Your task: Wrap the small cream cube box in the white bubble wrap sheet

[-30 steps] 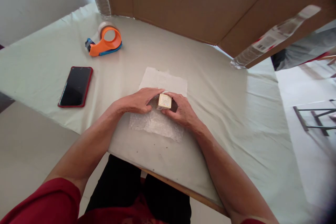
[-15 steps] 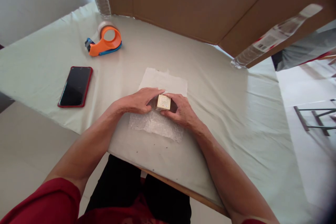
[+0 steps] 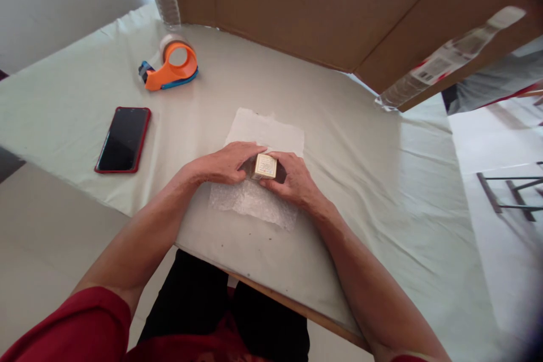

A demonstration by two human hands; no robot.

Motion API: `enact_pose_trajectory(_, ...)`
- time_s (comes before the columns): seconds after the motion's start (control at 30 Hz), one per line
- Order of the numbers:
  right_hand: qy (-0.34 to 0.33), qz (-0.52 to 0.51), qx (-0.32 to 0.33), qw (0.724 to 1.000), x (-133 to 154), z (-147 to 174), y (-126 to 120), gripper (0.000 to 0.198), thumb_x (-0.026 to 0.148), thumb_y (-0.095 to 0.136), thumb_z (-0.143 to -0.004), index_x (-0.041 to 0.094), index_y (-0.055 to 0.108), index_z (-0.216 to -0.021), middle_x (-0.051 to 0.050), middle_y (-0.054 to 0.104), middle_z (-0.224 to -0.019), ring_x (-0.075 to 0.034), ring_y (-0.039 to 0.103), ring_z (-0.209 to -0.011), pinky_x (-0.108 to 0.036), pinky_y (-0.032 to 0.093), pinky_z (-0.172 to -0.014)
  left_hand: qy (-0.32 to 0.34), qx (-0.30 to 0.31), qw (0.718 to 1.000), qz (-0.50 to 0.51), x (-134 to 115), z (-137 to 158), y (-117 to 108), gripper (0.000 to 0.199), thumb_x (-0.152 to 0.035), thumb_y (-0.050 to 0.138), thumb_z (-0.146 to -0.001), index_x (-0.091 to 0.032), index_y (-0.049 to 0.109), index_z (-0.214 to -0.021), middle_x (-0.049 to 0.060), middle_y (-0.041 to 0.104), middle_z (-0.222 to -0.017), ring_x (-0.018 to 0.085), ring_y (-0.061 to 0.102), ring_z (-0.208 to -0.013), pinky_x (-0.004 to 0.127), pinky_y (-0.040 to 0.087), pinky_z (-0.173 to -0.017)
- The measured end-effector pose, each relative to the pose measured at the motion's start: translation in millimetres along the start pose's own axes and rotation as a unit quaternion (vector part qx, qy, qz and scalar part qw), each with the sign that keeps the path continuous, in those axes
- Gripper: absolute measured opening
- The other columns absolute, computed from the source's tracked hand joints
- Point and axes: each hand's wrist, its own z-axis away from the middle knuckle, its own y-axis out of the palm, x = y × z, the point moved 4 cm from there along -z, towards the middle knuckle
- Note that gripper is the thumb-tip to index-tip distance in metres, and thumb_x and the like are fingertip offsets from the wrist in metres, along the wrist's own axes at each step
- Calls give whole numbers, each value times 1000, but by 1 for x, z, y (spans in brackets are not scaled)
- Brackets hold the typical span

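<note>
The right hand grips a small box; the left hand curves loosely beside it. Cardboard blocks the far table; the near edge runs close.

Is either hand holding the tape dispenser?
No, the tape dispenser lies apart on the tablecloth, while the left hand and right hand flank a small box.

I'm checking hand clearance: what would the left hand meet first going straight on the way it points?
Likely the small printed box, just ahead of the left hand. The right hand is close too; depth leaves the order, or existing contact, unclear.
</note>
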Motion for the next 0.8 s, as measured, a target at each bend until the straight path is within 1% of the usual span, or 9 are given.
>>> enact_pose_trajectory(0.17, -6, 1, -9, 1000, 0, 0, 0, 53, 46, 71, -81, 24, 60, -128, -10, 70, -127, -34, 62, -114, -51, 48, -97, 3, -1, 1000, -1, 1, -1, 0, 69, -9, 49, -73, -19, 45, -141, 13, 59, -138, 29, 55, -126, 48, 42, -108)
enact_pose_trajectory(0.3, -1, 2, -5, 1000, 1, 1, 0, 52, 48, 69, -82, 27, 61, -129, -8, 69, -128, -34, 62, -115, -51, 48, -97, 10, -2, 1000, 1, 2, -1, 1, 69, -9, 49, -72, -18, 45, -141, 14, 59, -136, 29, 56, -124, 47, 44, -106)
enact_pose_trajectory(0.4, 1, 6, -4, 1000, 1, 1, 0, 53, 48, 70, -82, 27, 60, -129, -9, 69, -129, -34, 61, -116, -52, 47, -98, 7, -1, 1000, 1, 2, -2, 1, 69, -9, 49, -72, -17, 46, -140, 14, 60, -134, 29, 57, -122, 47, 44, -105)
enact_pose_trajectory(0.5, 0, 9, -3, 1000, 1, 1, 0, 54, 48, 69, -82, 26, 60, -131, -10, 69, -129, -35, 61, -116, -52, 47, -98, 2, 0, 1000, -4, 2, -1, 1, 70, -8, 48, -71, -19, 46, -140, 13, 61, -133, 28, 57, -122, 47, 44, -106)
enact_pose_trajectory(0.6, -5, 12, -1, 1000, 1, 1, 1, 54, 49, 68, -83, 28, 58, -132, -9, 69, -129, -35, 61, -117, -53, 46, -98, 4, -4, 1000, -8, 1, -1, 1, 71, -8, 48, -70, -21, 46, -140, 11, 61, -134, 28, 57, -122, 47, 43, -107)
enact_pose_trajectory(0.7, -5, 13, -4, 1000, 1, 1, 1, 54, 49, 67, -84, 28, 58, -132, -9, 68, -130, -35, 61, -117, -52, 46, -99, 8, -7, 1000, -4, 1, -1, 0, 71, -8, 48, -70, -20, 47, -139, 11, 62, -133, 28, 58, -121, 46, 44, -106)
enact_pose_trajectory(0.8, -5, 11, -4, 1000, 1, 1, 1, 53, 47, 68, -83, 27, 58, -131, -9, 68, -130, -34, 61, -116, -52, 47, -98, 5, -2, 1000, -2, 1, -1, 0, 70, -9, 48, -70, -19, 47, -139, 12, 60, -137, 29, 56, -125, 46, 43, -108)
